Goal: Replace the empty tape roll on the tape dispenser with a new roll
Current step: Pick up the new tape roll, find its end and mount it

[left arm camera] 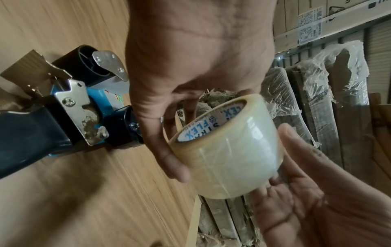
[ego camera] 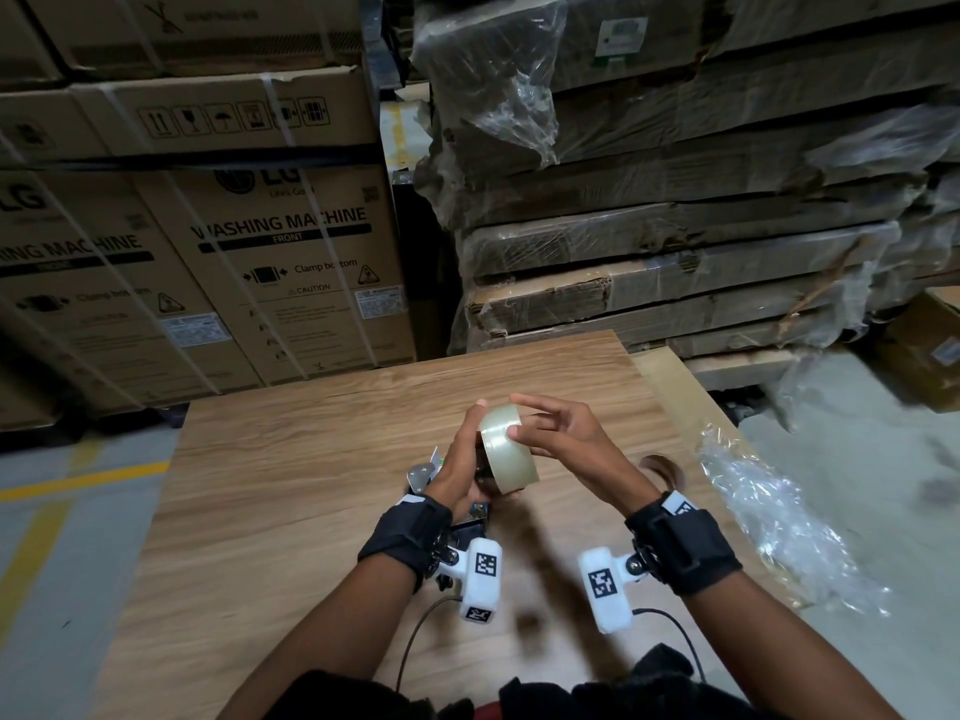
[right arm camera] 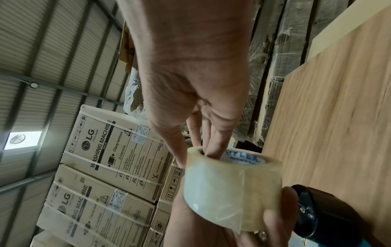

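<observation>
A new roll of clear tape (ego camera: 506,452) with a blue-printed white core is held above the wooden table (ego camera: 311,459) between both hands. My left hand (ego camera: 467,449) grips it with the thumb (left arm camera: 171,160) on the outer face and fingers behind. My right hand (ego camera: 540,428) pinches the roll's (right arm camera: 230,188) wall, fingers (right arm camera: 211,145) in the core and thumb outside. The tape dispenser (left arm camera: 71,107) lies on the table under my left hand; it has a blue body, black handle and metal plates. Its black hub (right arm camera: 330,217) shows beside the roll (left arm camera: 228,158).
Crumpled clear plastic wrap (ego camera: 769,517) lies at the table's right edge. A brown ring-like thing (ego camera: 662,467) peeks out behind my right wrist. Strapped washing machine cartons (ego camera: 291,272) and wrapped flat boxes (ego camera: 675,252) stand close behind the table.
</observation>
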`<state>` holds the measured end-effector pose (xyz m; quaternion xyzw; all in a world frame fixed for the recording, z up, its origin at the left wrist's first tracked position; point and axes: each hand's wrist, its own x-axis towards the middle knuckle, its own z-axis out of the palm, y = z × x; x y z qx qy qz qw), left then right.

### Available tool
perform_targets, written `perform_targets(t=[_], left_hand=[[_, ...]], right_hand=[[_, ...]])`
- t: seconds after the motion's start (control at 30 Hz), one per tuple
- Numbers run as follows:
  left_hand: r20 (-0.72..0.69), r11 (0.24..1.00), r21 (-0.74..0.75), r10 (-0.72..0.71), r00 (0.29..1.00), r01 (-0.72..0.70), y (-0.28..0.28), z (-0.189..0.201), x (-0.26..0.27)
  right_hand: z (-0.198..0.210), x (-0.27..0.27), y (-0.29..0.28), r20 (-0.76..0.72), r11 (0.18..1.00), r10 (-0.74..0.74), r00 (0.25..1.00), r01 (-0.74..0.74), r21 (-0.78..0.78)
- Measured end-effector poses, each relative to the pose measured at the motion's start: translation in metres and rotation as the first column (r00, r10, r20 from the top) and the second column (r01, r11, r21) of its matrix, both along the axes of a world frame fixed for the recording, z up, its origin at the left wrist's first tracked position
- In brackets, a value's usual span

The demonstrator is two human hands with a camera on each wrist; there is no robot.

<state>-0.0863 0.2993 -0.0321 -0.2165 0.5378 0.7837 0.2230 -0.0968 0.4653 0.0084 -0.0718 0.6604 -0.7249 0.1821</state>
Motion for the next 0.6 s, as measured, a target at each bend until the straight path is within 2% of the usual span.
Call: perform_targets(t=[0.07,0.13,0.23,0.3,0.4,0.53,0.6], left_hand=[[0.002,1.0,0.024,0.016,1.0,-0.016,-0.002,0.0,0.0],[-0.058,0.999,0.028,0.041,0.998,-0.039,-0.004,0.002,0.0],[-0.186,1.0,0.008,-0.017,0.982,0.019,-0.01,0.007,0.0],[-0.214,0.999,-0.001,-0.05,0.976,0.05,-0.014,0.007,-0.001],[-0.174,0.996,-0.05,-0.075,0.982,0.068,-0.018,0.006,-0.006],[-0.052,0.996,-0.073,-0.048,0.997,0.045,-0.019,0.008,-0.007],[-0.046,0.997,-0.062,-0.056,0.997,0.053,-0.019,0.006,-0.007]], right_hand=[[0.001,0.0,-0.005,-0.003,0.999,-0.034,0.999,0.034,0.008],[0.0,-0.001,-0.008,0.032,0.993,-0.12,0.992,0.12,-0.008],[-0.006,-0.005,-0.012,0.138,0.962,-0.256,0.957,0.266,-0.063],[-0.009,-0.007,-0.014,0.174,0.952,-0.275,0.945,0.294,-0.09],[-0.01,-0.005,-0.014,0.123,0.961,-0.26,0.958,0.268,-0.06],[-0.007,-0.001,-0.013,0.042,0.991,-0.134,0.99,0.135,-0.026],[-0.005,0.0,-0.012,0.02,0.995,-0.096,0.995,0.097,-0.023]])
